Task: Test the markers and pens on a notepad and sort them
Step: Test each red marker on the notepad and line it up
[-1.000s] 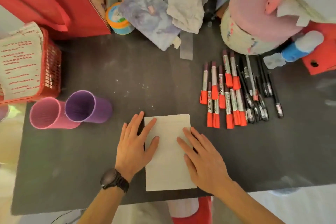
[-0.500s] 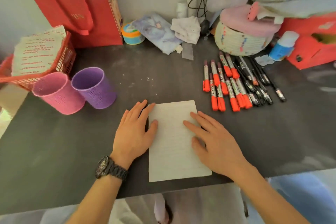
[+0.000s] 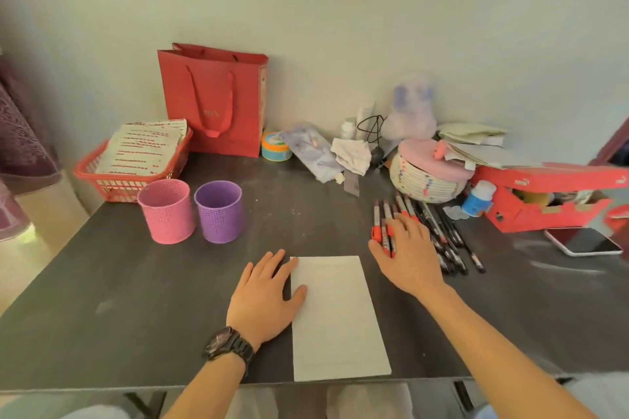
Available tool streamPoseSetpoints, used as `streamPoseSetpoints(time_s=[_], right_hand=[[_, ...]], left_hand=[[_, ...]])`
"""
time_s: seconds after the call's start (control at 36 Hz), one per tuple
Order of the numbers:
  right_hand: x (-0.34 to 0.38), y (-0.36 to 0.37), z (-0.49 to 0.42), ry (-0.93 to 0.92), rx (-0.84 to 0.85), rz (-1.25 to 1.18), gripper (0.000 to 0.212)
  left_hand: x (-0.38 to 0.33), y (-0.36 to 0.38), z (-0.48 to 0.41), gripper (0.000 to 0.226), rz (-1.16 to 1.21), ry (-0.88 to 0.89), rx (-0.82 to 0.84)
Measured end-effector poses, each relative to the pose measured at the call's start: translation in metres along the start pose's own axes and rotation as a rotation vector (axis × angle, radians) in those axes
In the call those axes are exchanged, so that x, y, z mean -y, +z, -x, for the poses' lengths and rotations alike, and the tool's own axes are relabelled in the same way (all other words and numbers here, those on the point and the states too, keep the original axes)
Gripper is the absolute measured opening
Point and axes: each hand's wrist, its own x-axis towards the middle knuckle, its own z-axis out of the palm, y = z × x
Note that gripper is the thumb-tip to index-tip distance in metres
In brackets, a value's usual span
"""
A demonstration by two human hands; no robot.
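I am pinning the white paper notepad's (image 3: pixel 337 320) left edge with my flat, open left hand (image 3: pixel 265 292), resting my open right hand (image 3: pixel 408 255) on the red-capped grey markers (image 3: pixel 386 211) just right of it, aiming to pinch one only.

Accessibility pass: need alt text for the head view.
Right hand rests on red-capped markers on a dark table; left hand lies flat on the left edge of the white notepad. A pink cup and a purple cup stand further left.

Left hand (image 3: pixel 263 296) flat (palm down); right hand (image 3: pixel 405 258) outstretched.
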Motion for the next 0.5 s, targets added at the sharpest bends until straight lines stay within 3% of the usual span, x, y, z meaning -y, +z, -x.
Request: streamPoseSetpoints(time_s=[0.08, 0.17, 0.28, 0.5], right_hand=[[-0.008, 0.017, -0.015, 0.004, 0.023, 0.143, 0.074], [-0.011, 0.035, -0.024, -0.001, 0.133, 0.185, 0.079], [-0.008, 0.042, -0.036, -0.001, 0.147, 0.174, 0.064], [-0.004, 0.045, -0.033, -0.045, -0.019, 0.201, 0.034]], left_hand=[[0.003, 0.005, -0.004, 0.072, 0.01, -0.008, -0.025], [0.005, 0.008, -0.006, 0.072, 0.01, -0.01, -0.044], [0.003, 0.008, -0.006, 0.072, 0.01, -0.014, -0.068], [0.003, 0.007, -0.007, 0.069, -0.005, -0.022, -0.083]])
